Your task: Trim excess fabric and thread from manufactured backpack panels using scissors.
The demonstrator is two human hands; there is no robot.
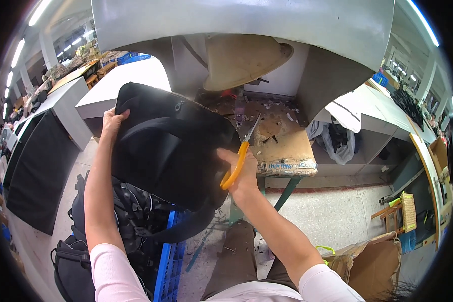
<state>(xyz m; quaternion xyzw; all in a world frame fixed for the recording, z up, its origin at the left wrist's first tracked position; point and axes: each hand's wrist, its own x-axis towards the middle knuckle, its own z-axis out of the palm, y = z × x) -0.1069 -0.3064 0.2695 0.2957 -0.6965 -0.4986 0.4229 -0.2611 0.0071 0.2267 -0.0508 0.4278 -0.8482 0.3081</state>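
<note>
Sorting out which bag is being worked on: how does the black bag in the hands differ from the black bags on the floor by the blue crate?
The held bag is raised, gripped by the left hand, scissors at its edge; the floor bags lie piled and untouched. The held one shows a smooth panel; the floor ones show straps and buckles. Both are black fabric.

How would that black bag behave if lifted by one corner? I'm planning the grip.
The black bag would probably sag: its strap hangs limp below. It seems light, since the left hand alone props its edge. The right hand holds scissors.
</note>
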